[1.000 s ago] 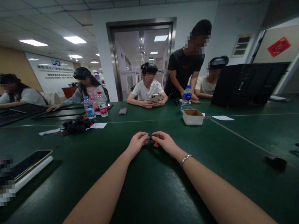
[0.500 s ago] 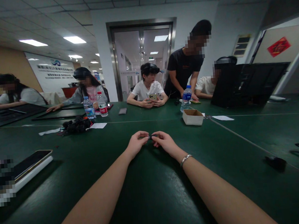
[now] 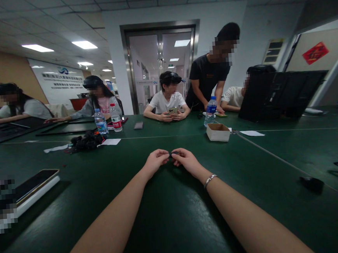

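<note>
Over the middle of the green table (image 3: 175, 204), both hands meet fingertip to fingertip. My left hand (image 3: 155, 161) is closed in a pinch at the left end of a small dark piece (image 3: 175, 153), whose kind is too small to make out. Thumb and fingers of my right hand (image 3: 188, 161) pinch the same piece from the right, hiding part of it. A silver bracelet (image 3: 210, 181) circles the right wrist.
Ahead right stand an open white box (image 3: 218, 132) and a water bottle (image 3: 210, 111). Ahead left lie a black cable bundle (image 3: 86, 141) and two bottles (image 3: 100, 122). A phone on a white box (image 3: 39, 191) is at left. Several people sit or stand opposite.
My hands stay nearly in place, with only a slight shift at the left fingertips. Across the table at right, the seated person's head has moved slightly.
</note>
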### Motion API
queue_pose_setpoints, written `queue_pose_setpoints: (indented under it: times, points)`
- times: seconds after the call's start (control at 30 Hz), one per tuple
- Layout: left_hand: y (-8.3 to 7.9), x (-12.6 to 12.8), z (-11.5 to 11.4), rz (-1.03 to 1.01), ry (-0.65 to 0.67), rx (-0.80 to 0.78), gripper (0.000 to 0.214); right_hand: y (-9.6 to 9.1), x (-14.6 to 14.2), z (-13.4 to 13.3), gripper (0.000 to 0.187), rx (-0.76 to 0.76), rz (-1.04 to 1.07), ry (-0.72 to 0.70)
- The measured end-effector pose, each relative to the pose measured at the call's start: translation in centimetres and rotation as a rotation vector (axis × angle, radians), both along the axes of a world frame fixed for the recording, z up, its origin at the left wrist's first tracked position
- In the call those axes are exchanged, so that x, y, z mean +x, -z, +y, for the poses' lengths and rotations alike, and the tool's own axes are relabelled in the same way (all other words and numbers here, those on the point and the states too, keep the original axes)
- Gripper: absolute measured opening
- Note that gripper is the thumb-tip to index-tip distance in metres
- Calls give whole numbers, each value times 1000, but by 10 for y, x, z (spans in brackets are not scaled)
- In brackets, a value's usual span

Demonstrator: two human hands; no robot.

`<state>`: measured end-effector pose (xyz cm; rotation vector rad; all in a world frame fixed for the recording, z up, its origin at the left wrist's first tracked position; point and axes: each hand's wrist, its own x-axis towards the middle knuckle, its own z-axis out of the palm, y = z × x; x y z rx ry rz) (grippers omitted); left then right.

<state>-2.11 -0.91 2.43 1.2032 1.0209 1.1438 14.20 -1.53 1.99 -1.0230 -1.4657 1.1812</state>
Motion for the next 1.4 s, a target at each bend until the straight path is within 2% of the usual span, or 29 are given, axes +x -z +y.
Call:
queue_pose_setpoints:
  times: [0.13, 0.33, 0.53, 0.63, 0.77, 0.83, 0.97, 1.13, 1.23, 1.4]
  points:
    - [3, 0, 2, 67, 7, 60, 28, 1, 0, 1, 30, -9, 2, 15]
    - [11, 4, 4, 344, -50, 129, 44, 3, 1, 4, 29, -17, 9, 22]
    - [9, 4, -2, 216, -27, 234, 30, 3, 0, 3, 31, -14, 22, 22]
    - [8, 2, -2, 238, -28, 239, 27, 1, -1, 2, 30, -21, 22, 19]
    - [8, 3, -2, 367, -75, 189, 38, 1, -1, 1, 28, -25, 6, 8]
    - [7, 5, -3, 364, -104, 180, 42, 1, -1, 1, 27, -26, 10, 8]
    - [6, 5, -5, 237, -70, 267, 23, 2, 0, 3, 29, -28, 31, 13]
    - [9, 3, -4, 290, -33, 322, 21, 4, 0, 4, 32, -24, 42, 23]
    - [9, 3, -3, 351, -44, 292, 27, 5, 0, 4, 33, -22, 36, 18]
    - [4, 4, -5, 533, -91, 235, 51, 6, 1, 5, 34, -8, 17, -2]
